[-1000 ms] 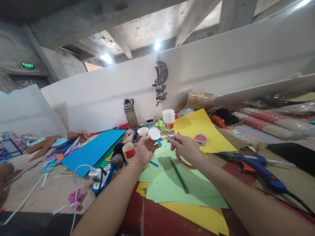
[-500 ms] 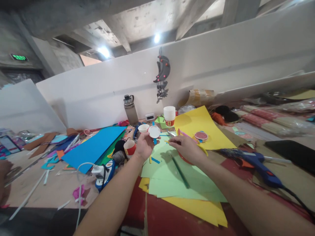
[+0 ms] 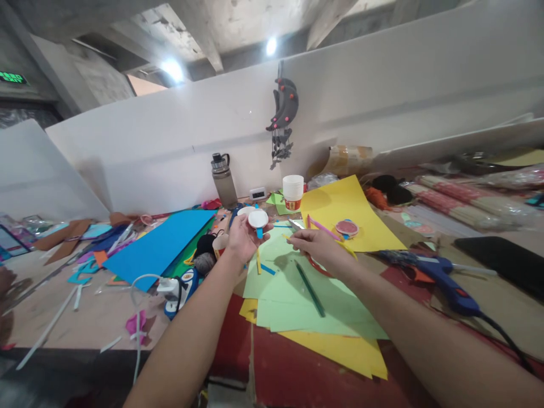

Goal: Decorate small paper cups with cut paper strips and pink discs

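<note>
My left hand (image 3: 241, 241) grips a small white paper-cup base (image 3: 258, 218) by its edge, its round face tilted up. A blue paper tab (image 3: 259, 232) sticks out from its near side. To the right, my right hand (image 3: 318, 245) is closed in a pinch on a tiny yellow paper strip (image 3: 285, 237), a short gap from the cup base. Light green sheets (image 3: 280, 311) lie under both hands, bearing a dark green pencil (image 3: 311, 290) and a blue strip (image 3: 267, 269). Beside my right fingers a silver blade (image 3: 296, 224) shows; what it belongs to is partly hidden.
Stacked paper cups (image 3: 293, 190) and a bottle (image 3: 224, 184) stand at the back. A yellow sheet (image 3: 365, 218) carries a round pink piece (image 3: 347, 228). On the right lies a blue glue gun (image 3: 454, 289); on the left are a blue sheet (image 3: 161, 243) and a power strip (image 3: 181, 294).
My left hand has shifted slightly left and tipped the cup base, so its face looks flatter. My right hand keeps its pinch near the same place. The view has moved a little.
</note>
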`<move>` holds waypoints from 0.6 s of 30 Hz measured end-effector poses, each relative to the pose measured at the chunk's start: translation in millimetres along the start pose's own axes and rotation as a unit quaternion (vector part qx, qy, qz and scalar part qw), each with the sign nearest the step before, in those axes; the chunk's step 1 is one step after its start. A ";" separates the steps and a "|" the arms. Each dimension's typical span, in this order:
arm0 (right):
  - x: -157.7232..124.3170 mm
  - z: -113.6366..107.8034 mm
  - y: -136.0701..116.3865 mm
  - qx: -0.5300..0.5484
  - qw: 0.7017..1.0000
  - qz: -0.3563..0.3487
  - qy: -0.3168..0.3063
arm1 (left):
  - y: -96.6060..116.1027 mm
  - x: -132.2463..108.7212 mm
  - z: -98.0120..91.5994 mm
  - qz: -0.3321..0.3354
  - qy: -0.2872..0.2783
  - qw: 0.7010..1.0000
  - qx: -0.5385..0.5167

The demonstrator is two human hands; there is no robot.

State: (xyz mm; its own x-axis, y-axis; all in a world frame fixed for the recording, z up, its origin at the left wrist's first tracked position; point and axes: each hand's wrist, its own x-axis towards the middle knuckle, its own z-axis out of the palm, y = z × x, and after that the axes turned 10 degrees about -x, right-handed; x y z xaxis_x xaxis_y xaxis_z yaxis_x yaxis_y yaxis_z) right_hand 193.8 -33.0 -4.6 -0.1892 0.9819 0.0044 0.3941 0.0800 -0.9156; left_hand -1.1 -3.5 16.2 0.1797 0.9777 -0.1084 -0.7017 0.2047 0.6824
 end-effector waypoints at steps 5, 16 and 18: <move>4.9 -0.9 5.7 0.105 0.993 0.041 -0.016 | -10.6 3.8 -4.8 -0.020 0.014 0.997 0.071; 5.5 -6.7 5.6 0.149 0.986 0.066 -0.033 | -16.7 -4.3 2.3 0.000 -0.008 0.968 0.252; 6.2 -7.0 6.7 0.085 0.995 0.044 -0.008 | -16.8 -5.5 4.4 -0.002 -0.022 0.966 0.258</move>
State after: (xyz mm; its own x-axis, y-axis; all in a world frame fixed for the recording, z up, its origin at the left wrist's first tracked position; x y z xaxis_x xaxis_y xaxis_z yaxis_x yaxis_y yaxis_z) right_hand 201.5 -25.2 -7.8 -0.1756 0.9808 -0.0849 0.2520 -0.0386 -0.9670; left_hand 12.7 -12.5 8.5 0.2180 0.9719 -0.0883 -0.2667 0.1463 0.9526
